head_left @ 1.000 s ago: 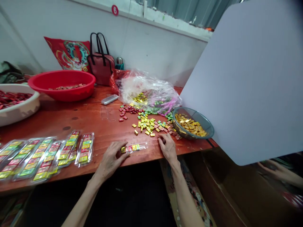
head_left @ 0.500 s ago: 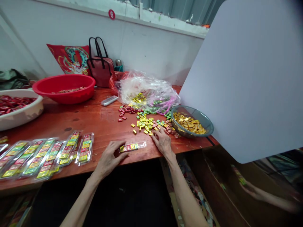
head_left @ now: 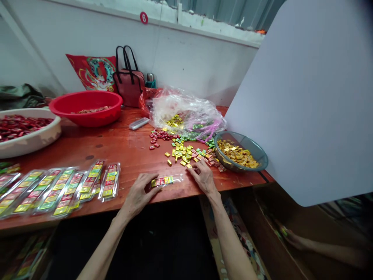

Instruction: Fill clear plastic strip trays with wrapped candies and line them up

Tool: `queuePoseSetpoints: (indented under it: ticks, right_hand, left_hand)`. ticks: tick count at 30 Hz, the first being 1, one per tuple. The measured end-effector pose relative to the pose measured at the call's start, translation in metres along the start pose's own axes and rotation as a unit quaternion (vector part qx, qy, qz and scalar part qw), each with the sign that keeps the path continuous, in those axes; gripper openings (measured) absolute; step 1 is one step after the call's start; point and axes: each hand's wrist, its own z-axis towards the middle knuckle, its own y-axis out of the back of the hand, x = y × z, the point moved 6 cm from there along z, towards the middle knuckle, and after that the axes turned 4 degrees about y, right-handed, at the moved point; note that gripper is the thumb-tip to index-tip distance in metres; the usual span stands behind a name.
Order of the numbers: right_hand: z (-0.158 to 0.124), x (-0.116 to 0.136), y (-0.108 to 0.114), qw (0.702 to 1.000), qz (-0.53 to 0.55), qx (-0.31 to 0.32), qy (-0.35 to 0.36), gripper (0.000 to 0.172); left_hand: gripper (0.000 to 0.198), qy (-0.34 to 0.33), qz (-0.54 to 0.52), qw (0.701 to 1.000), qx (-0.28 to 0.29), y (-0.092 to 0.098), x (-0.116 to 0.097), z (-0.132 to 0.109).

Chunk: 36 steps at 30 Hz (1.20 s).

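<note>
A clear plastic strip pack [head_left: 167, 180] lies near the front edge of the red wooden table [head_left: 122, 147], with a few coloured foil pieces in its left half. My left hand [head_left: 139, 193] rests on the table, its fingers pressed on the pack's left end. My right hand [head_left: 204, 177] is just right of the pack, fingers together in a pinch at the near edge of a loose scatter of small yellow, green and red foil pieces [head_left: 183, 151]. What the pinch holds is too small to see clearly.
Several filled strip packs [head_left: 64, 186] lie at the left. A grey bowl of gold pieces [head_left: 256, 151], a crumpled clear bag [head_left: 186, 111], a red basin [head_left: 87, 116], a white basin [head_left: 29, 142], a handbag [head_left: 129, 83] and a white board [head_left: 309, 101] surround the spot. Another person's hand [head_left: 294, 239] shows low right.
My right hand went from the table edge up into the scattered pieces and stays there, fingers pinched. My left hand has kept to the pack's left end. The view shifted slightly.
</note>
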Motion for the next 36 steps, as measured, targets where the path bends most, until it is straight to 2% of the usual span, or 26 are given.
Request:
queuePoseSetpoints:
  ticks: [5,10,15,23,27,32,36]
  right_hand:
    - [-0.019,0.030,-0.011,0.999,0.027,0.026,0.000,0.014]
    - [-0.028,0.051,-0.025,0.998,-0.043,0.039,-0.012,0.014]
    - [-0.026,0.051,-0.029,0.997,-0.070,0.036,-0.016,0.020]
    - [-0.030,0.047,-0.032,0.997,-0.074,0.031,0.004,0.012]
    - [-0.031,0.049,-0.034,0.995,-0.078,0.049,0.029,0.016]
    - [-0.026,0.048,-0.026,0.998,0.017,0.061,0.022,0.015]
    - [0.004,0.050,-0.016,0.996,0.069,0.049,0.031,0.014]
  left_hand:
    - [0.038,-0.005,-0.002,1.000,0.002,0.000,0.000,-0.002]
    - [0.038,-0.011,-0.007,1.000,-0.001,-0.001,0.000,-0.002]
    - [0.038,-0.013,-0.012,1.000,-0.011,-0.001,0.002,-0.001]
    - [0.038,-0.017,-0.010,1.000,-0.012,-0.001,0.002,0.000]
    - [0.036,-0.013,-0.009,1.000,-0.009,-0.001,0.002,0.000]
    - [0.037,0.003,-0.015,1.000,-0.006,-0.002,0.003,-0.001]
    - [0.038,0.009,-0.023,1.000,0.000,-0.003,0.004,-0.001]
